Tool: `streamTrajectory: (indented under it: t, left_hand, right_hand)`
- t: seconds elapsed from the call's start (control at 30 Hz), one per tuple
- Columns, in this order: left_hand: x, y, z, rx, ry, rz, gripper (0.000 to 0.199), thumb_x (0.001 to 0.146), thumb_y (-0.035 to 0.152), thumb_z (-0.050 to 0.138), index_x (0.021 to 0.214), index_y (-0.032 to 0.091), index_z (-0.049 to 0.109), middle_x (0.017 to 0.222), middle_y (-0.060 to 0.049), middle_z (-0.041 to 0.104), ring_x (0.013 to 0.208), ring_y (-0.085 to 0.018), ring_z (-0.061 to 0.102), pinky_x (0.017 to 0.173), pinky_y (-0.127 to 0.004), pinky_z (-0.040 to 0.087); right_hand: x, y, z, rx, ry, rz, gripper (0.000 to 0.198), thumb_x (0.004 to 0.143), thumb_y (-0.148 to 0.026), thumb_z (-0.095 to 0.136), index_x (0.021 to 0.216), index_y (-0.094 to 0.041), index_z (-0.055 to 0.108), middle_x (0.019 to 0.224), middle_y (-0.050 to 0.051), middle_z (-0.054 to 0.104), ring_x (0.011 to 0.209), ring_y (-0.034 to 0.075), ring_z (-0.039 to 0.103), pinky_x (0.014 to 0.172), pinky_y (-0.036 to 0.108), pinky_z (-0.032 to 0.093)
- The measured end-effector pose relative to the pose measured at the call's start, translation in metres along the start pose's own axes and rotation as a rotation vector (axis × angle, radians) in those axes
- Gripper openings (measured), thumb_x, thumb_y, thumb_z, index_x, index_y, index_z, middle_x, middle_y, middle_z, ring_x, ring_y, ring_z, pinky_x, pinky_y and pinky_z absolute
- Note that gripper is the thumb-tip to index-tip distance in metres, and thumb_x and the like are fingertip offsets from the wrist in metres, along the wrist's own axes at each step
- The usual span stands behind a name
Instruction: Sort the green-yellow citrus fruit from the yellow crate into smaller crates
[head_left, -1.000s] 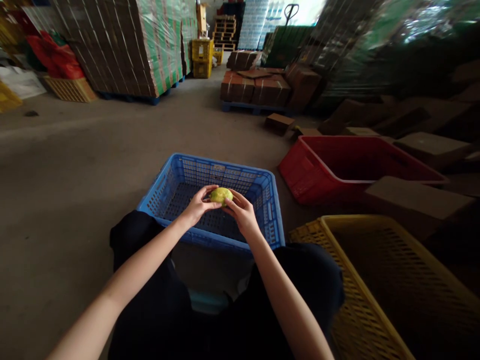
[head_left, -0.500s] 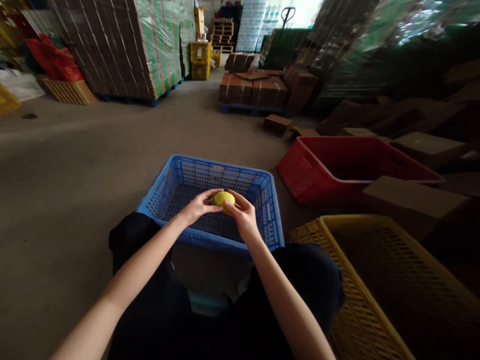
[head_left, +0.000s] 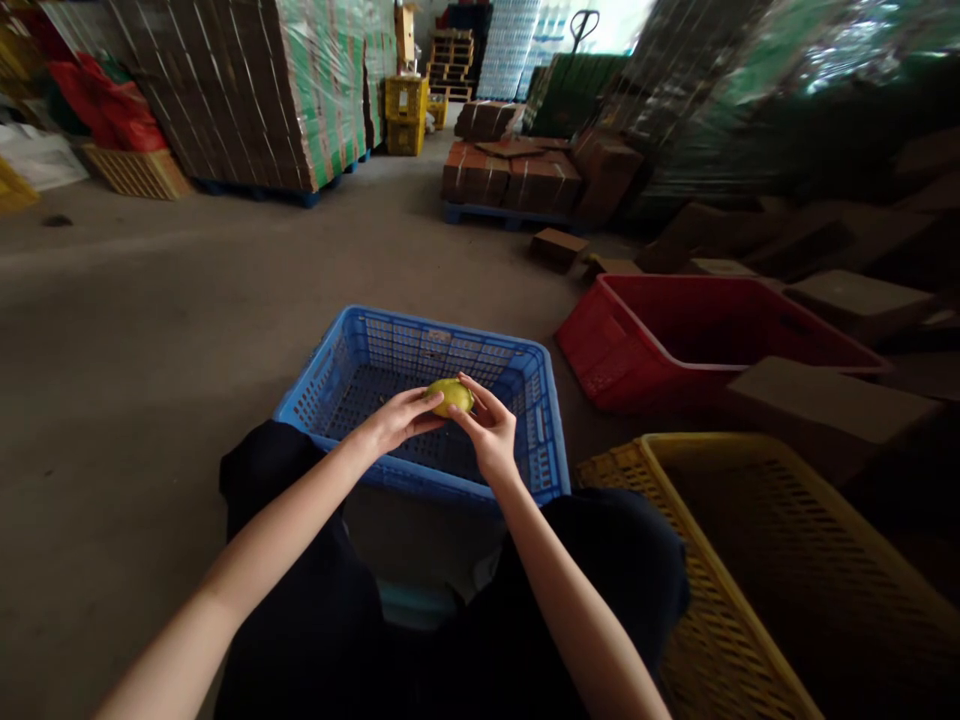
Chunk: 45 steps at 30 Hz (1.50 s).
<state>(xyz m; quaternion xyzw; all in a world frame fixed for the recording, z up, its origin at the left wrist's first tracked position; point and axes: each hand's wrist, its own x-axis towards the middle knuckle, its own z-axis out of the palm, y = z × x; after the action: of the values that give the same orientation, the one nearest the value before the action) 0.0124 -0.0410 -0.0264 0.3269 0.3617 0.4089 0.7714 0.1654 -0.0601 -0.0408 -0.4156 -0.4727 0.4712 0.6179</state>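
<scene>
An oval yellow-green fruit (head_left: 452, 395), which looks like a lemon, is held between my two hands above the blue plastic crate (head_left: 442, 478). My left hand (head_left: 397, 420) grips it from the left, thumb on top and fingers beneath. On the other side, my right hand (head_left: 489, 425) closes round its right end with thumb and fingertips. The crate has slatted walls and stands on the floor between my knees; my hands and forearms hide part of its inside.
Right of the blue crate stands a red plastic tub (head_left: 622, 360), with a yellow slatted crate (head_left: 705, 545) nearer me. Cardboard boxes (head_left: 832, 400) lie beyond them. Farther off are loaded pallets (head_left: 517, 180), wrapped carton stacks (head_left: 225, 100) and stacked yellow crates (head_left: 406, 115).
The fruit has been turned in my hands and now sits more tilted. My left thumb has moved onto its upper side, and the left fingers have shifted underneath.
</scene>
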Motion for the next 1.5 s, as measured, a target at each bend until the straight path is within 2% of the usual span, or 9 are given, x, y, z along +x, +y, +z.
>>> streamTrajectory:
  t: [0.23, 0.43, 0.73, 0.9, 1.07, 1.17, 1.27, 1.37, 1.5]
  left_hand:
    - [-0.003, 0.004, 0.001, 0.179, 0.083, 0.247, 0.053, 0.054, 0.012, 0.086, 0.102, 0.019, 0.066, 0.110, -0.006, 0.064, 0.102, -0.021, 0.061, 0.099, -0.038, 0.044]
    - [-0.006, 0.009, 0.004, 0.343, 0.064, 0.363, 0.058, 0.051, 0.011, 0.086, 0.104, 0.021, 0.066, 0.115, -0.005, 0.063, 0.107, -0.022, 0.058, 0.097, -0.035, 0.045]
    - [0.001, -0.003, 0.003, 0.118, 0.130, 0.172, 0.043, 0.064, 0.024, 0.083, 0.104, 0.019, 0.070, 0.108, -0.006, 0.069, 0.098, -0.020, 0.064, 0.091, -0.034, 0.050]
    - [0.007, -0.018, 0.005, 0.007, 0.171, -0.024, 0.025, 0.071, 0.034, 0.079, 0.087, 0.015, 0.073, 0.097, -0.008, 0.072, 0.091, -0.018, 0.066, 0.088, -0.031, 0.052]
    - [0.013, -0.028, 0.003, -0.153, 0.271, -0.176, 0.018, 0.080, 0.034, 0.070, 0.082, 0.017, 0.072, 0.089, -0.007, 0.072, 0.083, -0.016, 0.065, 0.079, -0.027, 0.054]
    - [0.017, -0.029, -0.002, -0.162, 0.318, -0.202, 0.018, 0.081, 0.035, 0.069, 0.080, 0.017, 0.071, 0.084, -0.006, 0.070, 0.076, -0.014, 0.064, 0.073, -0.027, 0.053]
    - [0.018, -0.027, -0.005, -0.134, 0.342, -0.166, 0.016, 0.075, 0.032, 0.074, 0.081, 0.017, 0.071, 0.080, -0.004, 0.069, 0.073, -0.014, 0.063, 0.069, -0.025, 0.051]
    - [0.017, -0.021, -0.003, -0.135, 0.354, -0.131, 0.018, 0.072, 0.030, 0.075, 0.085, 0.019, 0.071, 0.081, -0.003, 0.070, 0.074, -0.014, 0.064, 0.065, -0.023, 0.051]
    - [0.013, -0.009, 0.001, -0.256, 0.365, -0.147, 0.017, 0.080, 0.032, 0.064, 0.081, 0.015, 0.067, 0.074, -0.004, 0.069, 0.063, -0.014, 0.063, 0.057, -0.024, 0.052]
  right_hand:
    - [0.001, 0.002, -0.002, 0.077, 0.006, 0.063, 0.043, 0.066, -0.036, 0.080, 0.106, -0.024, 0.071, 0.114, 0.006, 0.071, 0.109, 0.028, 0.065, 0.099, 0.045, 0.049]
    - [0.002, 0.001, -0.002, 0.159, -0.064, 0.247, 0.049, 0.070, -0.050, 0.074, 0.109, -0.020, 0.068, 0.109, 0.008, 0.072, 0.099, 0.028, 0.068, 0.081, 0.040, 0.059]
    - [0.003, -0.002, -0.005, -0.066, 0.025, 0.164, 0.058, 0.056, -0.042, 0.085, 0.107, -0.020, 0.069, 0.107, 0.008, 0.072, 0.095, 0.027, 0.068, 0.085, 0.041, 0.056]
    - [0.003, 0.005, -0.006, -0.259, 0.026, 0.134, 0.055, 0.058, -0.039, 0.082, 0.107, -0.020, 0.067, 0.100, 0.007, 0.072, 0.090, 0.025, 0.067, 0.078, 0.037, 0.056]
    - [-0.001, 0.007, -0.004, -0.486, -0.024, -0.015, 0.040, 0.059, -0.027, 0.078, 0.098, -0.024, 0.065, 0.105, 0.006, 0.064, 0.097, 0.024, 0.060, 0.071, 0.034, 0.055]
    - [-0.001, 0.007, 0.000, -0.469, -0.109, -0.086, 0.031, 0.061, -0.023, 0.075, 0.091, -0.025, 0.066, 0.108, 0.006, 0.061, 0.101, 0.024, 0.058, 0.074, 0.033, 0.054]
    - [0.001, 0.008, 0.001, -0.308, -0.060, 0.021, 0.017, 0.070, -0.033, 0.070, 0.082, -0.022, 0.064, 0.095, 0.005, 0.063, 0.092, 0.021, 0.061, 0.076, 0.032, 0.054]
    - [0.003, 0.010, -0.001, -0.167, 0.025, 0.193, 0.024, 0.073, -0.043, 0.067, 0.080, -0.021, 0.061, 0.080, 0.002, 0.064, 0.080, 0.018, 0.063, 0.072, 0.031, 0.054]
    - [0.000, 0.010, 0.002, -0.075, -0.108, 0.387, 0.035, 0.070, -0.054, 0.068, 0.075, -0.021, 0.058, 0.066, -0.002, 0.061, 0.060, 0.015, 0.060, 0.058, 0.029, 0.052]
